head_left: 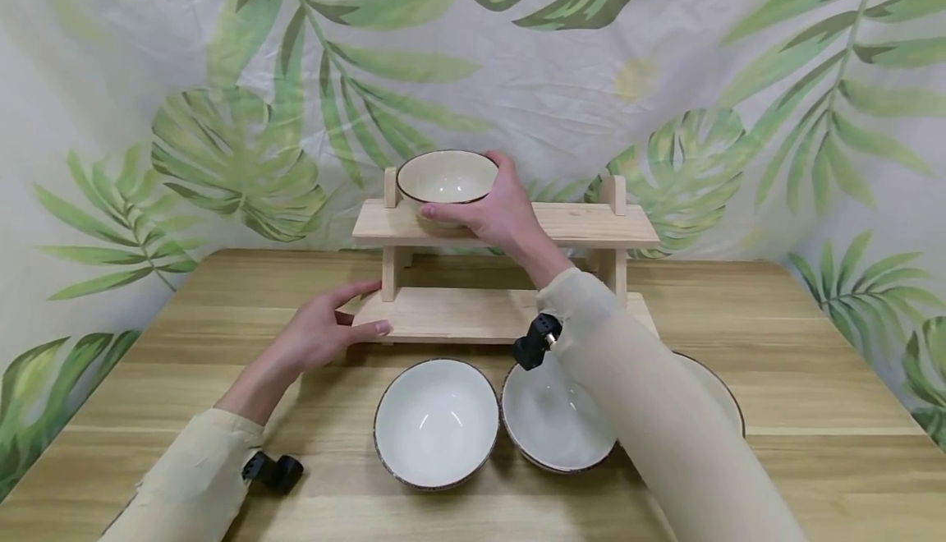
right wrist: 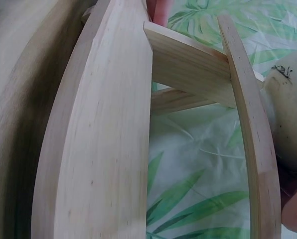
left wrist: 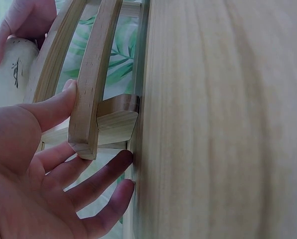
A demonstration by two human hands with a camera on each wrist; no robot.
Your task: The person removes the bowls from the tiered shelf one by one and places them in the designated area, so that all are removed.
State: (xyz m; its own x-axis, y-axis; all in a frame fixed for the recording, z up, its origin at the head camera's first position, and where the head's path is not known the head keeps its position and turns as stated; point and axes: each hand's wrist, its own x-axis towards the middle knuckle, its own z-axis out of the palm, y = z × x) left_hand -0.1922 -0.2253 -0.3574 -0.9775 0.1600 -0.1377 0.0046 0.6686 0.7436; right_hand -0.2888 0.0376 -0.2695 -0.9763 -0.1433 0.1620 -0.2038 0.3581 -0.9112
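A two-tier wooden rack [head_left: 458, 312] stands toward the back of the table. My right hand [head_left: 510, 209] grips a cream bowl [head_left: 447, 176] with a dark rim by its right side, over the left end of the upper shelf. Seen from the right wrist, the bowl's outer wall [right wrist: 288, 114] bears a small dark mark and sits at the shelf's edge. My left hand [head_left: 321, 328] holds the left end of the lower shelf. In the left wrist view, its thumb and forefinger pinch the board [left wrist: 88, 99], with the other fingers spread beneath.
In front of the rack, a white bowl [head_left: 436, 423] stands upright on the wooden table [head_left: 813, 476]. Another bowl [head_left: 554, 419] is close to its right. A third bowl [head_left: 717, 386] is partly hidden under my right sleeve. A leaf-print cloth [head_left: 517, 90] hangs behind.
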